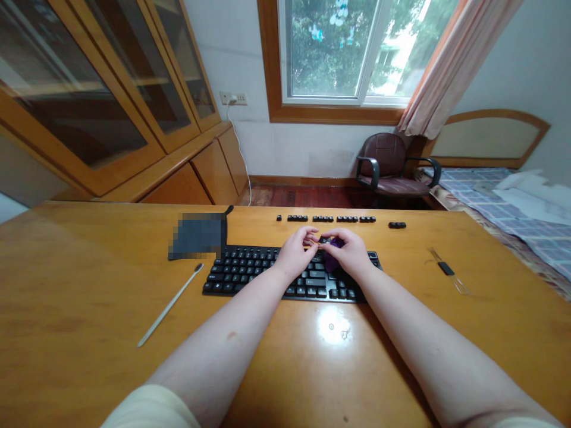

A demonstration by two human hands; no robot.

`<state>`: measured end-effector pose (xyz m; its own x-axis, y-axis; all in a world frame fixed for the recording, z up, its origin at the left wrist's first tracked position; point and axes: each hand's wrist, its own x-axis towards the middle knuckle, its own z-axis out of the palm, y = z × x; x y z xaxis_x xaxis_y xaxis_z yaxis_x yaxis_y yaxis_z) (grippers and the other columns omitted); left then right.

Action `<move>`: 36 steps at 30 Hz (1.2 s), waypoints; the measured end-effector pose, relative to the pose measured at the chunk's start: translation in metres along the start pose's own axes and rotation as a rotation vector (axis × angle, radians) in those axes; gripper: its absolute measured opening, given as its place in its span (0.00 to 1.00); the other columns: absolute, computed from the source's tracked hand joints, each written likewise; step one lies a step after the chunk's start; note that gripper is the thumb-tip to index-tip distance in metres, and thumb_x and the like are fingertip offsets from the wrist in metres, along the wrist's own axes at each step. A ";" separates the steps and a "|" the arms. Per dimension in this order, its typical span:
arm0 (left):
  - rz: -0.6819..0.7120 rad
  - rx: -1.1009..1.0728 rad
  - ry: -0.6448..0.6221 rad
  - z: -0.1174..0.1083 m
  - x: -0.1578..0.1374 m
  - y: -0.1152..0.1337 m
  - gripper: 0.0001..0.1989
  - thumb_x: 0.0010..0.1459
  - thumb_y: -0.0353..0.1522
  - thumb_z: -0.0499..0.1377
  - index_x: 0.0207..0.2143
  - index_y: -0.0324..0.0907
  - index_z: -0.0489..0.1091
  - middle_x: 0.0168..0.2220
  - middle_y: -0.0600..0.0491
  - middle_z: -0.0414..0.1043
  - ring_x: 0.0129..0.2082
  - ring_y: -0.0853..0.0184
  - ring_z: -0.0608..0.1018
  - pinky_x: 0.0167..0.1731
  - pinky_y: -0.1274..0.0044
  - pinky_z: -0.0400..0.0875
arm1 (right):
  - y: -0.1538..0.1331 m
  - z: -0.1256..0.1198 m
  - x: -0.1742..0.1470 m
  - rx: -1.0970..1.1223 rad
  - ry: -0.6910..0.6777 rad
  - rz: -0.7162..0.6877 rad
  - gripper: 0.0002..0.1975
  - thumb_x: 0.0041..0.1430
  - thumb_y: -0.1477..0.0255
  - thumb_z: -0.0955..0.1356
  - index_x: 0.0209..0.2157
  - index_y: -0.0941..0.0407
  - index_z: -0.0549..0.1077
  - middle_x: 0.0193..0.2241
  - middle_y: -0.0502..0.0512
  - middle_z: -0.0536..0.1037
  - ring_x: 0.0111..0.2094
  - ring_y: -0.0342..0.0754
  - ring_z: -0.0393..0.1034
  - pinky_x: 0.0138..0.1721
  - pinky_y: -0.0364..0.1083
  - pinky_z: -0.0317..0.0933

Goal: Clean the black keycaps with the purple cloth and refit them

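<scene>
A black keyboard (247, 267) lies on the wooden desk, and both my hands are above its right-hand part. My right hand (350, 251) is closed on a bunched purple cloth (332, 261). A small black keycap (325, 239) shows between the fingertips of both hands. The thumb and fingers of my left hand (297, 252) are curled together and pinch at the keycap from the left. My forearms and hands cover some keys, and several sockets along the keyboard's top row look bare.
Loose black keycaps (323, 219) stand in short groups along the desk's far edge, with three more keycaps (397, 225) farther right. A dark pouch (200, 235), partly blurred, and a thin white brush (169, 306) lie left. A wire keycap puller (446, 268) lies right.
</scene>
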<state>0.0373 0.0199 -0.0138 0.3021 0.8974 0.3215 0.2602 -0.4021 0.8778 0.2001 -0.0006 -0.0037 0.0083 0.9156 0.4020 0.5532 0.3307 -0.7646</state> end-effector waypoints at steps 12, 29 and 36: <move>0.009 -0.009 -0.015 0.001 0.000 -0.002 0.15 0.52 0.26 0.56 0.43 0.40 0.64 0.33 0.53 0.71 0.33 0.72 0.75 0.38 0.76 0.72 | -0.003 -0.003 0.001 -0.016 -0.005 -0.005 0.11 0.47 0.66 0.70 0.34 0.55 0.76 0.33 0.54 0.79 0.34 0.48 0.72 0.40 0.47 0.64; -0.012 -0.006 -0.018 -0.002 -0.001 0.004 0.13 0.53 0.29 0.56 0.43 0.40 0.64 0.33 0.52 0.72 0.34 0.70 0.75 0.39 0.74 0.72 | -0.012 -0.094 0.025 -0.707 -0.440 0.289 0.11 0.41 0.76 0.69 0.30 0.52 0.78 0.29 0.53 0.79 0.30 0.49 0.71 0.28 0.43 0.60; -0.016 -0.006 -0.018 -0.001 -0.001 0.009 0.13 0.52 0.28 0.56 0.42 0.39 0.64 0.33 0.53 0.72 0.33 0.71 0.75 0.39 0.76 0.72 | -0.011 -0.129 0.026 -0.927 -0.271 0.500 0.12 0.45 0.75 0.66 0.34 0.54 0.77 0.24 0.56 0.78 0.22 0.48 0.70 0.26 0.44 0.59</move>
<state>0.0380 0.0157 -0.0060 0.3142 0.9003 0.3012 0.2593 -0.3865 0.8851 0.3014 -0.0105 0.0802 0.2862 0.9563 -0.0601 0.9528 -0.2907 -0.0876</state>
